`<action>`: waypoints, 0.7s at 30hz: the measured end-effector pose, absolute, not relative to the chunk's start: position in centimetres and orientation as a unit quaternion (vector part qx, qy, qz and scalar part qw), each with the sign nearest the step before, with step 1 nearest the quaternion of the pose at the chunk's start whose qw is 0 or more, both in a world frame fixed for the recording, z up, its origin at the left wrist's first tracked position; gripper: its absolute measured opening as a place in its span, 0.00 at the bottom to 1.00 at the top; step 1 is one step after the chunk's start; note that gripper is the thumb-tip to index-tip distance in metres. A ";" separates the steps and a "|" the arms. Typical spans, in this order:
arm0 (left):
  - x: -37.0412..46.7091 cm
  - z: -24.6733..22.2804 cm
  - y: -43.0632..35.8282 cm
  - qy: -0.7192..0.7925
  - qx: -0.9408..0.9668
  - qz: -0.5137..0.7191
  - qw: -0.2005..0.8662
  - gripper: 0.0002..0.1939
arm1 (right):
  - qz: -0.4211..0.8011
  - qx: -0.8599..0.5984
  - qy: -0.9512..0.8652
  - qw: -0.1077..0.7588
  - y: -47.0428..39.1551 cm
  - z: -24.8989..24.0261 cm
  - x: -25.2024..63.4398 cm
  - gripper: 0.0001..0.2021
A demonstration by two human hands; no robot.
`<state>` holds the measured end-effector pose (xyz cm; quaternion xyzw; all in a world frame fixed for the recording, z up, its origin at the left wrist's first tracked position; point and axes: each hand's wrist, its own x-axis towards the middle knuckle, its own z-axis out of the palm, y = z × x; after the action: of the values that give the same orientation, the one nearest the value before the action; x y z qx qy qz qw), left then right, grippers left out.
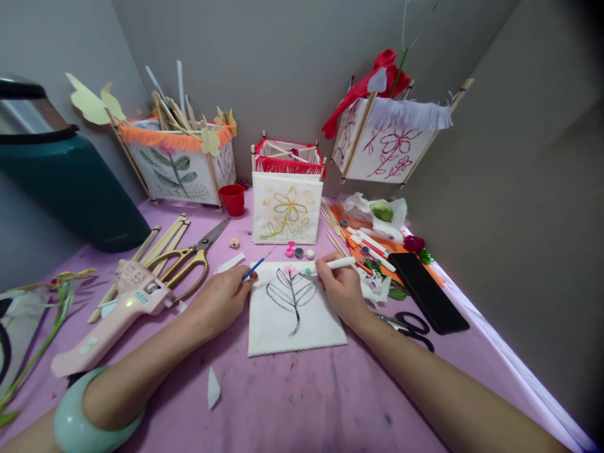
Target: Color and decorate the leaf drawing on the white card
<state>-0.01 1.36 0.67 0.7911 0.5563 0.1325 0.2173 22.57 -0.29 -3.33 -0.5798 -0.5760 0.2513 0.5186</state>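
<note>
A white square panel [268, 327] lies flat before me, bearing a black-outlined leafy stem [296, 305] topped by a small pink flower [290, 271]. My right hand [342, 286] is closed around a white marker [337, 263] with a green section near its tip, which is at the upper part of the drawing. Between the fingers of my left hand [221, 299] is a thin blue paintbrush [257, 265], bristles pointing up and right; this hand is at the panel's left edge. Small paint pots [299, 252] in pink, dark grey and white sit just beyond the panel.
On the left are a pink glue gun [113, 321], gold-handled scissors [198, 251], wooden sticks [165, 242] and a teal bottle [70, 182]. Decorated lanterns [174, 173] and a red cup [233, 200] stand behind. A black phone [429, 292] and black-handled scissors [410, 327] lie right.
</note>
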 end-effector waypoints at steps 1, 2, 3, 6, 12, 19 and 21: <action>0.0 0.6 1.4 0.557 0.790 0.132 0.218 0.15 | 0.251 -0.578 -0.580 0.516 -0.2 -3.4 22.6 0.13; 0.0 0.6 1.4 0.557 0.790 0.132 0.220 0.15 | 0.250 -0.578 -0.582 0.515 -0.2 -3.4 22.6 0.13; 0.0 0.6 1.4 0.556 0.790 0.133 0.220 0.15 | 0.249 -0.578 -0.583 0.514 -0.2 -3.4 22.6 0.13; 0.0 0.6 1.4 0.555 0.790 0.133 0.222 0.15 | 0.232 -0.584 -0.583 0.515 -0.3 -3.3 22.7 0.12; 0.0 0.7 1.4 0.557 0.789 0.134 0.224 0.15 | 0.217 -0.596 -0.568 0.525 -0.5 -3.0 22.7 0.12; -0.1 0.6 1.4 0.550 0.793 0.135 0.223 0.15 | 0.250 -0.567 -0.594 0.513 -0.5 -3.3 22.5 0.11; -0.1 0.6 1.4 0.551 0.793 0.136 0.222 0.15 | 0.250 -0.569 -0.599 0.505 -0.4 -3.3 22.5 0.11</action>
<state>-0.10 1.44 0.58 0.7931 0.5507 0.1357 0.2222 22.48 -0.45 -3.28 -0.5690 -0.5988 0.2496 0.5053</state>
